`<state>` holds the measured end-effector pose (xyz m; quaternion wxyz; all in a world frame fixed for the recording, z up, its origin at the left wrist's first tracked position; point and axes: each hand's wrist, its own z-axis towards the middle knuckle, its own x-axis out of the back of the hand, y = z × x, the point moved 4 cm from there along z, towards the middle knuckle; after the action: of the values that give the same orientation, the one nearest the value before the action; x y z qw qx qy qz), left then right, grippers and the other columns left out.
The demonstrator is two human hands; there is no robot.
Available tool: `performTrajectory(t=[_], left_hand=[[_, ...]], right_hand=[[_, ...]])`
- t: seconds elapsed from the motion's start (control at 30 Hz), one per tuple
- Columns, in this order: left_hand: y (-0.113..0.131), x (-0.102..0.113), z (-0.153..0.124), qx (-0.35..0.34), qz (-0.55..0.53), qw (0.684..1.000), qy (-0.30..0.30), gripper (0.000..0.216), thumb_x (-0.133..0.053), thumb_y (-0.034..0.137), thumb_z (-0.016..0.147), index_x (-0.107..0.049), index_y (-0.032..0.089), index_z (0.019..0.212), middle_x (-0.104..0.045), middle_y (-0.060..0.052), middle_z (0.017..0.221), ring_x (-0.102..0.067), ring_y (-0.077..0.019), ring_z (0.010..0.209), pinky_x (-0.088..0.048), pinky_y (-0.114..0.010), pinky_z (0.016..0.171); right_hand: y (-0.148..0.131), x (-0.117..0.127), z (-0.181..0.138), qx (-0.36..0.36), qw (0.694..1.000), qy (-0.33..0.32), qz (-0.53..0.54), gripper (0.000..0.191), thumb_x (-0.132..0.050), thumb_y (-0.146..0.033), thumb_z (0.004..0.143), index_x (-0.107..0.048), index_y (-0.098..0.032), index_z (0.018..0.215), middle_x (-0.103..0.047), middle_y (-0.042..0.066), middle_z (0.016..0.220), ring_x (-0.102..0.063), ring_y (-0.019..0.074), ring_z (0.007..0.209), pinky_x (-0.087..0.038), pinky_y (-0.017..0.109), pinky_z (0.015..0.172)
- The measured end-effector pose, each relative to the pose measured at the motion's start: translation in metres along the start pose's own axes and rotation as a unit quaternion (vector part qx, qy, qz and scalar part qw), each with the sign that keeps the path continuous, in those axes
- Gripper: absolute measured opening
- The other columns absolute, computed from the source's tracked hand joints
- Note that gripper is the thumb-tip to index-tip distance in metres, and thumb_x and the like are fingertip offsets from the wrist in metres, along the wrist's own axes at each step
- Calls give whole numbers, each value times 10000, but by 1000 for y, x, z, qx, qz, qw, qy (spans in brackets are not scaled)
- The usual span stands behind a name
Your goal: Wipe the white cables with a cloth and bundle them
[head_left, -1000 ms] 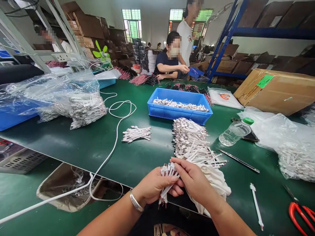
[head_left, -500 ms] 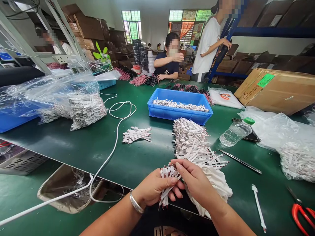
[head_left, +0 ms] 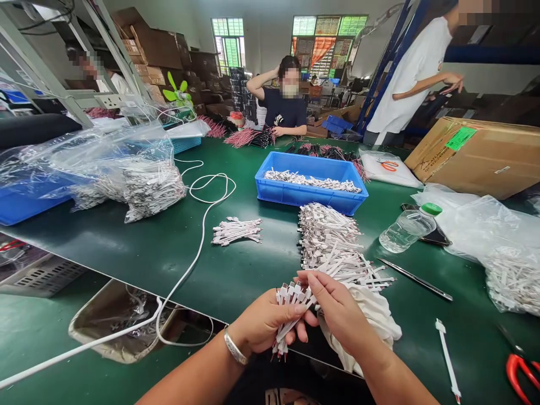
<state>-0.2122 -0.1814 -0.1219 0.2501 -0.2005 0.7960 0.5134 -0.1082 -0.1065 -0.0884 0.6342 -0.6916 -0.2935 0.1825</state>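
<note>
the left hand [head_left: 264,320] clenches a bundle of white flat cables [head_left: 289,318], their long axis upright, tilted slightly away to the right, while the right hand [head_left: 337,309] pinches the top ends.

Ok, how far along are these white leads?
Hard to say exactly. Seemingly done: the leads lined up in the blue crate and the plastic bag of leads at right. In hand: a bunch in the left hand, pinched by the right hand. Left: the big loose pile beyond them.
</note>
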Motion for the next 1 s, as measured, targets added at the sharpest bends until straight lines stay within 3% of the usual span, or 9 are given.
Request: performTrajectory(t=[0.33, 1.0], left_hand=[[1, 1, -1, 9, 10, 1000, 7, 289, -697, 344, 744, -688, 57, 775, -630, -47, 539, -457, -33, 345, -267, -120, 315], [-6, 7, 0, 7, 29, 1000, -4, 296, -693, 352, 751, -699, 60, 798, -658, -72, 641, -503, -45, 399, -322, -126, 353]], right_hand=[[2, -1, 0, -3, 1000, 0, 3, 463, -439, -565, 878, -653, -188, 1041, -667, 96, 1027, -595, 237, 1005, -430, 363, 909], [6, 3, 0, -18, 999, 12, 34, 466, -467, -582, 862, -657, -195, 1039, -672, 91, 1035, -594, 229, 1013, -445, 350, 907]])
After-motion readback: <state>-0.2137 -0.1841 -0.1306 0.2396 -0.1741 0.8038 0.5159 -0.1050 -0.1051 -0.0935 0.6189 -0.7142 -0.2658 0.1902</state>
